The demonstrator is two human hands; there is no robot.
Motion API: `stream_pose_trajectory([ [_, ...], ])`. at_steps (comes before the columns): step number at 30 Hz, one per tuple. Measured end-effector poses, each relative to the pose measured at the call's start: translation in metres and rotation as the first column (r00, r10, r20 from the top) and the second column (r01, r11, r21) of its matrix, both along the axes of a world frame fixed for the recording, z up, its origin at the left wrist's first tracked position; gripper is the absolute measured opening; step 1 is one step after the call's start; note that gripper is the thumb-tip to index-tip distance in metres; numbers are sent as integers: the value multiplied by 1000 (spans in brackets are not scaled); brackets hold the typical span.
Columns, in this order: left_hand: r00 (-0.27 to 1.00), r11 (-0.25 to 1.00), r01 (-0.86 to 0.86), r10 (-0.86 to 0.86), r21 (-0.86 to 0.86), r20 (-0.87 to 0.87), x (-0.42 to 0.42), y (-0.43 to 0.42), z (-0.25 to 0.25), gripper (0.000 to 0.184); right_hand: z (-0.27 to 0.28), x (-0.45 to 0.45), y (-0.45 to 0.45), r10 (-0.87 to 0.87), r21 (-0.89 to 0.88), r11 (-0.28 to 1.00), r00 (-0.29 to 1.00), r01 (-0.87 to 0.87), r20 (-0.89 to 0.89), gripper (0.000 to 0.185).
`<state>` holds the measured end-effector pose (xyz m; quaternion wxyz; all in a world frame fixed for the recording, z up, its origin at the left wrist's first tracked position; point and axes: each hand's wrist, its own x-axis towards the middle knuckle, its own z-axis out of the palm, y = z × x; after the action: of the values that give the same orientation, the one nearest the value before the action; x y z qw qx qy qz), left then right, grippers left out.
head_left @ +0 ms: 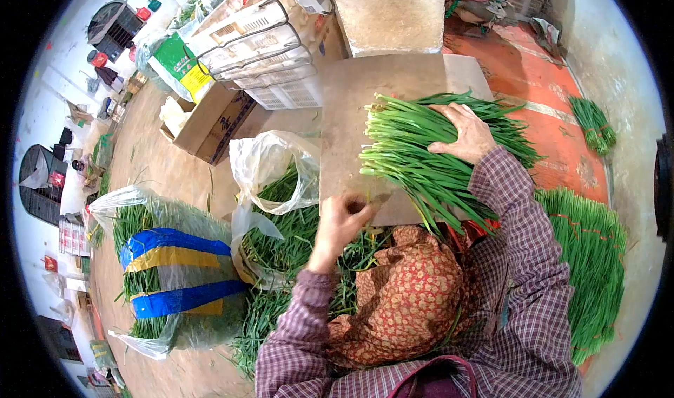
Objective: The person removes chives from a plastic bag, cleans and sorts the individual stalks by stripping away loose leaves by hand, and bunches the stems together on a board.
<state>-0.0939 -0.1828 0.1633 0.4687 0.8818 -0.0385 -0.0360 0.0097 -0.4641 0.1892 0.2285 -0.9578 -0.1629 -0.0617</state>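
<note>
Long green stalks (428, 138) lie in a loose pile on a brown board (344, 92), their pale ends toward the left. My right hand (467, 132) rests on top of the pile with thumb and fingers spread. Left of the pile, at the board's lower left edge, my left hand (342, 222) is closed, thumb against curled fingers; a small dark piece sticks out at its fingertips, too small to name. Below the board, a red patterned cloth (411, 292) covers my lap.
An open plastic bag (274, 180) of greens stands left of the board. Further left is a wrapped bale (182, 271) with blue and yellow bands. Tied green bundles (586, 271) lie at right. Behind are stacked crates (260, 54) and a cardboard box (210, 124).
</note>
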Motion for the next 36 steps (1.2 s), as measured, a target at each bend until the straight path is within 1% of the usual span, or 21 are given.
stream_pose_trajectory([
  [1, 991, 996, 87, -88, -8, -99, -9, 15, 13, 24, 1, 1, 0, 20, 29, 999, 999, -19, -36, 77],
  [3, 948, 957, 289, -281, 33, -147, -26, 47, 23, 30, 0, 5, -4, 36, 60, 998, 997, -31, -70, 78],
  [4, 909, 880, 406, -360, 248, -210, -29, 58, 31, 33, -6, 8, -6, 29, 37, 999, 998, -26, -60, 80],
  [5, 935, 877, 353, -320, 326, -152, -36, 61, 36, 35, -11, 12, -7, 24, 14, 1000, 998, -24, -51, 82],
  [6, 953, 898, 303, -293, 318, -80, -39, 60, 40, 35, -15, 17, -10, 10, -3, 1000, 994, -10, -110, 85],
  [7, 965, 918, 252, -261, 306, -10, -38, 52, 52, 35, -17, 18, -10, 15, -1, 1000, 993, -15, -113, 85],
  [8, 984, 984, 167, -163, 60, -65, -34, 45, 54, 30, -16, 18, -10, 12, 33, 999, 991, -8, -134, 86],
  [9, 993, 991, 105, -101, -77, 62, -27, 31, 55, 24, -15, 18, -11, 7, 66, 998, 988, 3, -155, 86],
  [10, 999, 995, 37, -33, -93, 42, -16, 17, 55, 23, -6, 14, -10, 42, 120, 993, 982, -20, -182, 86],
  [11, 999, 994, -31, 33, -108, 21, -3, 4, 55, 21, -11, 16, -12, 40, 120, 993, 983, -19, -180, 86],
  [13, 978, 965, -78, 123, -250, 171, 27, -22, 31, 22, -23, 20, -16, 14, 128, 992, 996, -3, -85, 85],
  [15, 887, 983, -182, 158, 12, 435, 45, -36, 22, 26, -19, 19, -15, 24, 156, 988, 997, -12, -78, 84],
  [16, 886, 967, -247, 197, 68, 420, 47, -42, 24, 31, -18, 17, -15, 37, 184, 983, 996, -22, -76, 83],
  [17, 886, 967, -246, 196, 68, 421, 49, -48, 23, 31, -16, 16, -14, 35, 184, 983, 997, -21, -75, 83],
  [20, 814, 927, -359, 252, 113, 523, 54, -59, 18, 37, -15, 14, -12, 34, 176, 984, 998, -24, -57, 83],
  [23, 798, 918, -384, 272, 104, 538, 63, -63, 12, 37, -13, 13, -12, 49, 212, 976, 998, -39, -40, 82],
  [25, 793, 912, -393, 268, 123, 548, 67, -66, 9, 37, -12, 10, -10, 29, 215, 976, 998, -15, -60, 82],
  [28, 777, 898, -415, 265, 148, 571, 70, -67, 7, 35, -14, 11, -11, 29, 214, 977, 998, -19, -48, 81],
  [31, 780, 904, -411, 282, 119, 558, 72, -68, 5, 31, -15, 12, -11, 37, 213, 977, 998, -26, -43, 80],
  [34, 766, 904, -418, 296, 92, 570, 76, -66, 1, 24, -16, 12, -12, 25, 207, 978, 999, -15, -46, 80],
  [36, 779, 918, -388, 280, 80, 561, 77, -63, 1, 18, -15, 11, -11, 17, 208, 978, 999, -7, -46, 80],
])
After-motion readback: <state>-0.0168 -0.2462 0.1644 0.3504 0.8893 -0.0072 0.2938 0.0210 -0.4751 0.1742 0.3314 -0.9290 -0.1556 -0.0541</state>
